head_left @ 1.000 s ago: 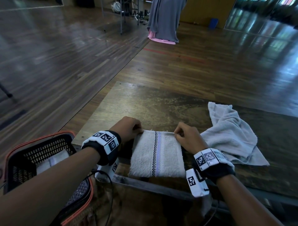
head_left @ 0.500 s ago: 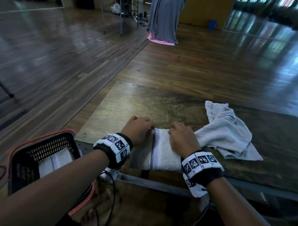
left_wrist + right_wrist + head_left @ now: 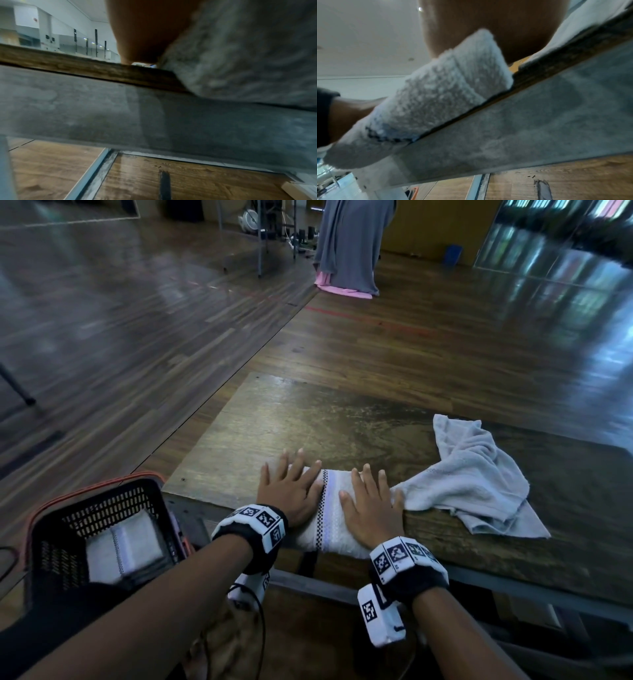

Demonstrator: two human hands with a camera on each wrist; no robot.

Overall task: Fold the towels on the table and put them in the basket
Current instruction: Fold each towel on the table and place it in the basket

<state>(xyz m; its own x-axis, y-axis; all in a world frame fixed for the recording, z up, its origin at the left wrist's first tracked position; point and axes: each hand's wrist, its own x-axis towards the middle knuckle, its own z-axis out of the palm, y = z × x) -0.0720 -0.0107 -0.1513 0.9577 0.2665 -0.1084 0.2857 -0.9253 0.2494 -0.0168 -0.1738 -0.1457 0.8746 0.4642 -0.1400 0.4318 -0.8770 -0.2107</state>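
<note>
A folded white towel (image 3: pixel 330 518) with a checkered stripe lies at the table's (image 3: pixel 308 412) near edge and hangs slightly over it. My left hand (image 3: pixel 291 487) presses flat on its left part, fingers straight and spread. Flat on the right part lies my right hand (image 3: pixel 370 505). In the right wrist view the towel's thick folded edge (image 3: pixel 447 89) juts past the tabletop; the left wrist view shows its blurred pile (image 3: pixel 248 54) under my palm. A crumpled grey towel (image 3: pixel 469 477) lies to the right, touching my right hand. The black basket (image 3: pixel 68 515) with an orange rim stands lower left and holds a folded towel (image 3: pixel 123 546).
The table's grey metal frame (image 3: pixel 154 119) runs under the wooden top. A cable (image 3: pixel 253 621) hangs from my left wrist below the edge. Wooden floor surrounds the table; a grey drape (image 3: pixel 349 244) over pink cloth stands far behind.
Both hands folded the towel's far edge toward me, halving it. They moved from pinching that edge to lying flat on the folded towel.
</note>
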